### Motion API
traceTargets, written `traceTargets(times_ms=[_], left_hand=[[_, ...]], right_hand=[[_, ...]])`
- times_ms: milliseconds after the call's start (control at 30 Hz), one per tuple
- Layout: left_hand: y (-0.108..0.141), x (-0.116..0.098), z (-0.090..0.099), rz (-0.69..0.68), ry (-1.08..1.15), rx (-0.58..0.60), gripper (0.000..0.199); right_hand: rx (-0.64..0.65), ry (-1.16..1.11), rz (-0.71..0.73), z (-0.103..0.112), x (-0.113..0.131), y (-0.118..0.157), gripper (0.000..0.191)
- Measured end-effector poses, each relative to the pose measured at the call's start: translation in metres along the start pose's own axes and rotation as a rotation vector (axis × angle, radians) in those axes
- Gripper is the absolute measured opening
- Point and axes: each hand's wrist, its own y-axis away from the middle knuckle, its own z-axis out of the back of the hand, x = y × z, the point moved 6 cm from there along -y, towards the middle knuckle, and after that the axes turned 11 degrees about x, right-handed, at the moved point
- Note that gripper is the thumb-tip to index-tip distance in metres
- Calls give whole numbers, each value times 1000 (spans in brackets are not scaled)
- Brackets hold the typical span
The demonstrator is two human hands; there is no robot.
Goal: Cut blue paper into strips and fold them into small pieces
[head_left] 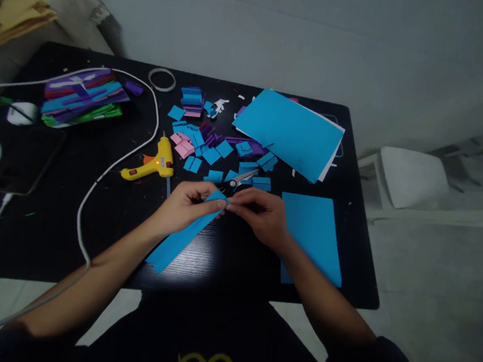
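My left hand [191, 207] is closed on a long blue paper strip [184, 245], thumb on top, near the strip's upper end. The strip slants down to the left over the black table, and its lower end looks layered. My right hand [262, 211] pinches the upper corner of the same strip, fingertips meeting those of the left. Just beyond both hands lie scissors [244, 178] with dark handles, partly hidden by the fingers. Small folded blue paper pieces [211, 155] are scattered behind them, with some pink pieces [183, 144] among them.
A yellow glue gun [155, 162] lies left of the hands. Blue sheets [293, 132] are stacked at the back right, and another blue sheet [311, 233] lies beside my right forearm. A white cable [80, 211] crosses my left forearm. Coloured strips [85, 97] are bundled back left, near a phone [30, 160].
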Motion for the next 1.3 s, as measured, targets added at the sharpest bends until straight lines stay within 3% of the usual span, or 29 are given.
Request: traceTargets(times_ms=[567, 667, 867, 1000, 1300], left_hand=[[-1, 0, -1, 14, 44, 13, 24], [-2, 2, -1, 21, 41, 9, 23], [-2, -4, 2, 11, -11, -26, 24], [0, -6, 4, -11, -65, -40, 26], [0, 2, 0, 1, -145, -19, 27]], right_hand=[[-15, -41, 29, -1, -1, 0, 8], [-10, -56, -5, -1, -4, -1, 6], [15, -126, -158, -3, -11, 0, 20], [77, -162, -170, -8, -10, 1, 18], [73, -133, -220, -12, -11, 1, 13]])
